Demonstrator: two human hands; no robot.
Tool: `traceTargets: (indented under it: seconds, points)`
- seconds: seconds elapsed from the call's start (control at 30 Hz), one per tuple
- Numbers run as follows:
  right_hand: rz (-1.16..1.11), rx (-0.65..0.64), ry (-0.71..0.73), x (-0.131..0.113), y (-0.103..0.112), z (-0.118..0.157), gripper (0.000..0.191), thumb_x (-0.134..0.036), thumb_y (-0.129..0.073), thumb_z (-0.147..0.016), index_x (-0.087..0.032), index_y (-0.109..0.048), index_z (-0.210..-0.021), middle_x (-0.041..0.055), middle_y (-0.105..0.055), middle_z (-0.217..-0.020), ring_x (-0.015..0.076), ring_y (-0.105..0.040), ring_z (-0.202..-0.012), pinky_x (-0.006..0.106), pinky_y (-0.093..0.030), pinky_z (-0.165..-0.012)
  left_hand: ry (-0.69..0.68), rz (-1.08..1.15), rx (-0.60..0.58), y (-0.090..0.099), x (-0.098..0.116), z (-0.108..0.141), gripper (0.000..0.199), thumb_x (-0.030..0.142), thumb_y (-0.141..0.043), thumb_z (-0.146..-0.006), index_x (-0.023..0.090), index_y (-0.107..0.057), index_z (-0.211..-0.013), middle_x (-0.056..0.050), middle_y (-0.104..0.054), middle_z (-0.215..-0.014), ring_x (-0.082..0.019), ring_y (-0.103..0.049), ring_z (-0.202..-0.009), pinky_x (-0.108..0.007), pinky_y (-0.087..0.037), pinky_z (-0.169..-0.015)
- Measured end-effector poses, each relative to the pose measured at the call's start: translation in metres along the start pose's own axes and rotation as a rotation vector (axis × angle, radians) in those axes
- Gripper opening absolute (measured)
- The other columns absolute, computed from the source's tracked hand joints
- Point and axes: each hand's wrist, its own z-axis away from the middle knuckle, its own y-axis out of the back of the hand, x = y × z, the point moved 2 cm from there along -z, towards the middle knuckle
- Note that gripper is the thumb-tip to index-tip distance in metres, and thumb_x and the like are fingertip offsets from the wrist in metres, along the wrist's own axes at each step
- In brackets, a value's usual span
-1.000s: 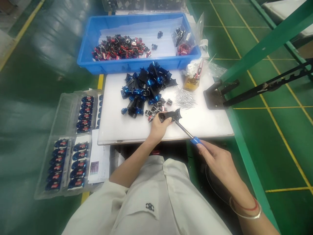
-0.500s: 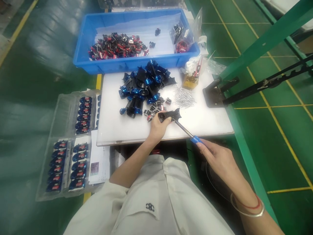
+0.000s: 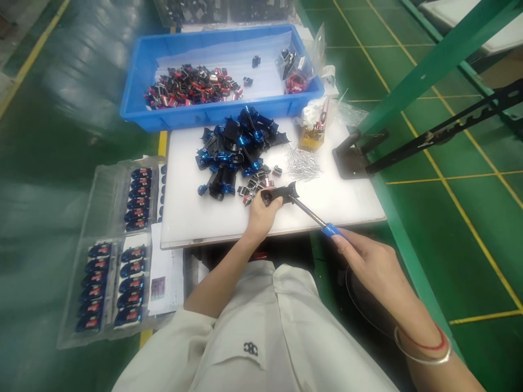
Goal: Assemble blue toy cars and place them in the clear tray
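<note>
One black part is pinched in the left hand, thumb on its near side, fingers mostly hidden behind; it sits over the front of the white bench, can't tell if it touches the surface. Right hand is closed round the blue handle of a metal-shafted tool, slanting up and left, its tip end meeting the near side of the part; exact contact too small to read. Right wrist wears a silver bangle and a red band. Just beyond the left hand: small silver-and-black pieces, some with red. Right of those, a loose heap of thin metal pins. Farther back, a pile of black-and-blue parts; near the back right, a yellow box with white crumpled material beside it. Behind all that, a blue bin with red-and-black pieces heaped on its left side, a clear bag at its right end. Left of the bench, clear trays hold rows of blue pieces with red marks, papers alongside. Right: black bracket, green post, green floor with yellow lines.
</note>
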Motion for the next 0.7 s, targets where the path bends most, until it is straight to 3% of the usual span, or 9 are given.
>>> traceTargets:
  seconds: [0.3, 0.7]
  points:
    - [-0.017, -0.016, -0.007, 0.000, -0.009, -0.004, 0.052, -0.054, -0.045, -0.098, -0.015, -0.077, -0.109, 0.0058, -0.073, -0.076, 0.0292, -0.071, -0.068, 0.036, -0.059, -0.071, 0.025, 0.015, 0.013, -0.002, 0.006, 0.002, 0.026, 0.015, -0.072, -0.075, 0.014, -0.064, -0.100, -0.006, -0.068, -0.101, -0.021, -0.066, -0.098, -0.043, -0.057, -0.094]
    - [-0.004, -0.042, 0.012, 0.001, -0.011, -0.004, 0.048, -0.050, -0.043, -0.100, -0.016, -0.076, -0.111, 0.0059, -0.075, -0.094, 0.0300, -0.072, -0.078, 0.035, -0.058, -0.069, 0.020, 0.014, 0.006, -0.001, 0.001, 0.000, 0.029, 0.019, -0.074, -0.074, 0.015, -0.064, -0.101, -0.007, -0.068, -0.102, -0.023, -0.066, -0.101, -0.046, -0.056, -0.095]
